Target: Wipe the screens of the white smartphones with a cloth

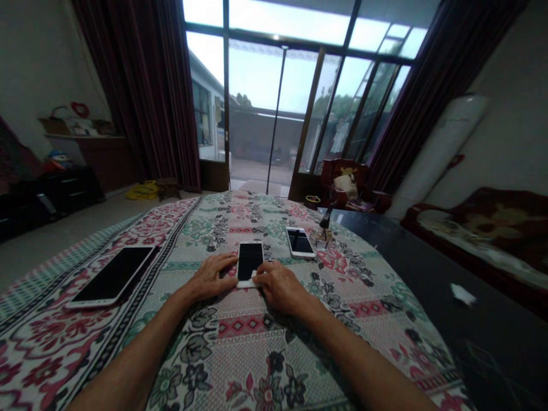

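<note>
Head view: we note the middle phone (249, 258) flat on the cloth-covered surface (325, 354), long axis pointing away from us. Left hand (210, 277), grip spread, at its left edge; right hand (280, 286), pinching a white scrap (254, 274), over its near right corner.

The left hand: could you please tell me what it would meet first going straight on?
The left hand would probably meet the middle phone first, at its left edge; the fingertips seem right beside it, though contact is unclear.

One head-worn view from close above the patterned tablecloth (240, 349), forward and down, toward tall windows (295, 85)
</note>
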`<action>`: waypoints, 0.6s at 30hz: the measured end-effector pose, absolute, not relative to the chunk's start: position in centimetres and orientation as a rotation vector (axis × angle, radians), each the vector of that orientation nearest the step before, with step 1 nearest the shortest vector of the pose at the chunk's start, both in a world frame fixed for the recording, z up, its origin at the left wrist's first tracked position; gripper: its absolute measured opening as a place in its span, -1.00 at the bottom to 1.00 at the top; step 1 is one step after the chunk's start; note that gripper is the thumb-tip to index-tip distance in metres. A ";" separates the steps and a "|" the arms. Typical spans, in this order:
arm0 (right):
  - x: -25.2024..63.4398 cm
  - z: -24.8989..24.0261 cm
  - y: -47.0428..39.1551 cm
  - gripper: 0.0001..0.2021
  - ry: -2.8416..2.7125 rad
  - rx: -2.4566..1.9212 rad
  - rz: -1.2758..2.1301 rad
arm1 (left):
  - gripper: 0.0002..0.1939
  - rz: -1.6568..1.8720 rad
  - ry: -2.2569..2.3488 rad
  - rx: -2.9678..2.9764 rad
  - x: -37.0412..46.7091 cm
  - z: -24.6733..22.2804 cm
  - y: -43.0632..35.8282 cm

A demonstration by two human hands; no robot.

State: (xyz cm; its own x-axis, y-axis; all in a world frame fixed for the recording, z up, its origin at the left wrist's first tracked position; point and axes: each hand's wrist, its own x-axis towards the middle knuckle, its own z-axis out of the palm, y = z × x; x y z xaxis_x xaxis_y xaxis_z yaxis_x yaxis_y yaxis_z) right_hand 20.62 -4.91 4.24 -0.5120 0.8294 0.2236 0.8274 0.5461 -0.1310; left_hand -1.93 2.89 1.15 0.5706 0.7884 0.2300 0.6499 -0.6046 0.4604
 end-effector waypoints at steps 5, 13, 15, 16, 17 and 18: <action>20.4 4.9 -5.8 -0.76 -2.553 -1.379 0.024 | -0.43 0.604 1.183 2.503 -2.0 0.9 3.0; 21.2 3.9 -3.9 -0.71 -2.480 -1.425 -0.004 | -0.41 0.608 1.200 2.488 -2.0 0.6 3.2; 21.5 3.6 -3.4 -0.69 -2.458 -1.430 -0.002 | -0.41 0.611 1.191 2.483 -2.0 0.6 3.3; 21.6 3.6 -3.3 -0.69 -2.459 -1.429 0.004 | -0.41 0.610 1.180 2.482 -2.0 0.7 3.3; 21.7 3.7 -3.3 -0.69 -2.465 -1.426 0.012 | -0.41 0.612 1.166 2.483 -2.0 0.7 3.4; 21.7 3.8 -3.3 -0.70 -2.475 -1.419 0.020 | -0.41 0.617 1.151 2.485 -2.0 0.7 3.4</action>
State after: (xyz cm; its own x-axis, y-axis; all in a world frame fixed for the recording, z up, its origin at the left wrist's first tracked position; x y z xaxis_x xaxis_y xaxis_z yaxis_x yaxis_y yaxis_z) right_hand 21.73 -3.35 3.77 -0.4744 0.8470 0.2400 0.8430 0.5156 -0.1531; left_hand -2.04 3.39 0.73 0.5792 0.7780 0.2436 0.6340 -0.6176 0.4654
